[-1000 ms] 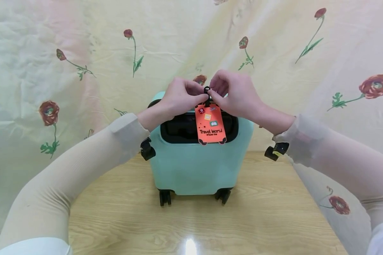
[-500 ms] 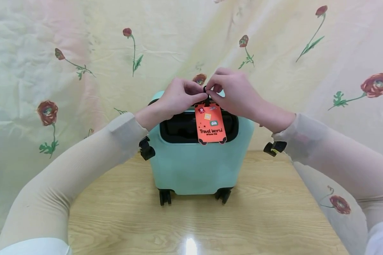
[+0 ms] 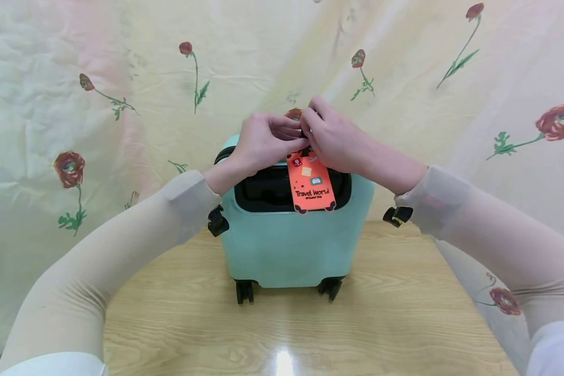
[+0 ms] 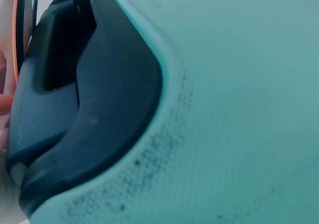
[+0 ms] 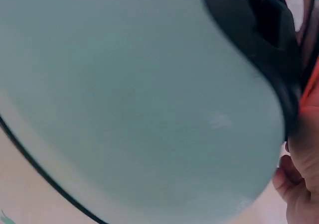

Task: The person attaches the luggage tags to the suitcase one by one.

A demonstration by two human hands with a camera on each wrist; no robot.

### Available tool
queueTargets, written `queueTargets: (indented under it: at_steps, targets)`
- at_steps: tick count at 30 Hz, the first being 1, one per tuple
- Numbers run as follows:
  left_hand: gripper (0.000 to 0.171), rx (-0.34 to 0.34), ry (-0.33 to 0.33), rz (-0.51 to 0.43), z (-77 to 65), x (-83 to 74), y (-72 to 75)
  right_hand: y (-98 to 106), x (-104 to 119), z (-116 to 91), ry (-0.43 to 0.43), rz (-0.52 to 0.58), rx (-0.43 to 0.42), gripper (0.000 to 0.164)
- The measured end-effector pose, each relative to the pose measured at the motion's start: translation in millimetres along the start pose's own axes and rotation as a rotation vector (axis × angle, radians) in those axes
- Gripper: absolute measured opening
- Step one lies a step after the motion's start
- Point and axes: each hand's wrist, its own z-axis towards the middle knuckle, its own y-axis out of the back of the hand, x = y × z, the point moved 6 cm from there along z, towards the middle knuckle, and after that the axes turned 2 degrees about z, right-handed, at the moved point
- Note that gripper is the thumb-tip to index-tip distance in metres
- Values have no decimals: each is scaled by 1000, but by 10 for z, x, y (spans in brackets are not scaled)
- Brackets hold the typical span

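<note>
In the head view a mint-green suitcase (image 3: 291, 245) stands upright, and an orange luggage tag (image 3: 310, 183) printed "Travel World" hangs before its black handle recess (image 3: 263, 190). My left hand (image 3: 265, 138) pinches the tag's black strap (image 3: 304, 152) between thumb and fingers. From the other side my right hand (image 3: 331, 136) pinches the strap too, its curled fingers hiding the upper loop. The left wrist view is mostly the shell (image 4: 239, 109) and black recess. At the right edge of the right wrist view show part of my right hand and the tag's orange edge (image 5: 310, 84).
The suitcase's black wheels (image 3: 244, 291) rest on a light wood tabletop (image 3: 282, 329). Behind it hangs a floral cloth (image 3: 244, 62), which also drops past the table's right edge. Each sleeve carries a small black wrist camera (image 3: 218, 221).
My right hand has moved slightly left and turned over the strap, its fingers curling in and covering the loop. The left hand stays nearly in place. The tag has tilted slightly.
</note>
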Motion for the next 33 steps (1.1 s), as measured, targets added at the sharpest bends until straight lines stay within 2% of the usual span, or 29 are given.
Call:
queueTargets:
  at_steps: [5,12,18,21,28,31,33]
  targets:
    - [33,-6,33,-10,20,13,-6,-6,20,-24,39,-16,-48,15]
    - [32,5,102,2,35,62,1,-36,-19,-30,-55,31,-40,10]
    - [35,15,104,-28,38,90,-16,-26,-66,-51,-126,150,-112,5]
    - [35,25,91,-53,33,84,-20,-9,-125,-64,-161,224,-148,10]
    - [34,38,99,-39,32,94,-23,-77,-313,-91,-313,415,-103,9]
    - [33,41,108,-28,44,107,-17,-102,-312,-77,-345,437,-95,11]
    - [33,44,111,-20,53,111,-15,-104,-286,-61,-337,426,-101,12]
